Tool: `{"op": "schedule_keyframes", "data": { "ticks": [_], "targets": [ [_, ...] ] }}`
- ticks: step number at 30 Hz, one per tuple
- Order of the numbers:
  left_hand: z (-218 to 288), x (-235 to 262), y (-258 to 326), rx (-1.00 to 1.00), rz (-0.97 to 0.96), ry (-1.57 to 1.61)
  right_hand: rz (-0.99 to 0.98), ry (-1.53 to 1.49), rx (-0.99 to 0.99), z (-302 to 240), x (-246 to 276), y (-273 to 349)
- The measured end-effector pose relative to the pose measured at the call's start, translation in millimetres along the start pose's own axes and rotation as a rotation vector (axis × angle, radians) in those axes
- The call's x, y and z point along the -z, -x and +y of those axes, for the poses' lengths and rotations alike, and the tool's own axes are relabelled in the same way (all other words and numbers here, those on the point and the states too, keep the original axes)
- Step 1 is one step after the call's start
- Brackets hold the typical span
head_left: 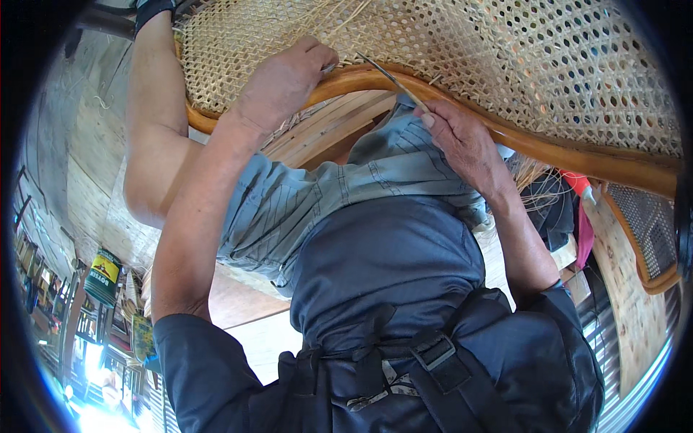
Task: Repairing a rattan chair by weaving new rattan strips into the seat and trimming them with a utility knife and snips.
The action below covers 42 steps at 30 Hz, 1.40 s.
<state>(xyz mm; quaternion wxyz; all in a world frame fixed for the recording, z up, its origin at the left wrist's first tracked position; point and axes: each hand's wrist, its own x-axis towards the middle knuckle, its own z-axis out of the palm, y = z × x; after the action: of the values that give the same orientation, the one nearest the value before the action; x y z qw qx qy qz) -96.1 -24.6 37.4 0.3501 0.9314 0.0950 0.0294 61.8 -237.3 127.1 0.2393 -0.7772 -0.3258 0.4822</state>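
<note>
Across my lap lies a piece of furniture with a woven cane panel (245, 50) and a curved, varnished wooden frame (577, 155). My left hand (285, 83) rests at the panel's near edge, its fingers curled in and pressed together by the frame; what they pinch is hidden. Loose cane strands (346, 18) stick up from the weave just beyond it. In my right hand (458, 137), a thin pointed awl (393, 79) is gripped between thumb and fingers. Its dark tip points up and left over the cane, near the frame and apart from my left hand.
My bent left leg (162, 137) is beside the panel. A bundle of loose cane strands (538, 184) lies at the right, below the frame. Farther right stands another cane panel with a wooden frame (653, 281). A green and yellow can (103, 274) is at the lower left.
</note>
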Motion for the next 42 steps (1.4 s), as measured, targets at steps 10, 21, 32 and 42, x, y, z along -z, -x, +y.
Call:
{"op": "schedule_keyframes", "data": {
  "ticks": [10,21,32,42],
  "targets": [
    [-3,6,-8,0.016,-0.097,0.049,0.002,0.013,-0.015,3,-3,-4],
    [-3,7,-13,0.067,-0.145,0.088,-0.126,0.033,-0.034,2,5,-5],
    [-13,11,-23,0.043,-0.188,0.204,-0.024,0.226,0.2,-5,-6,-8],
    [-18,4,-20,-0.013,-0.113,0.186,0.018,0.347,0.221,-13,0,-19]
  ]
}}
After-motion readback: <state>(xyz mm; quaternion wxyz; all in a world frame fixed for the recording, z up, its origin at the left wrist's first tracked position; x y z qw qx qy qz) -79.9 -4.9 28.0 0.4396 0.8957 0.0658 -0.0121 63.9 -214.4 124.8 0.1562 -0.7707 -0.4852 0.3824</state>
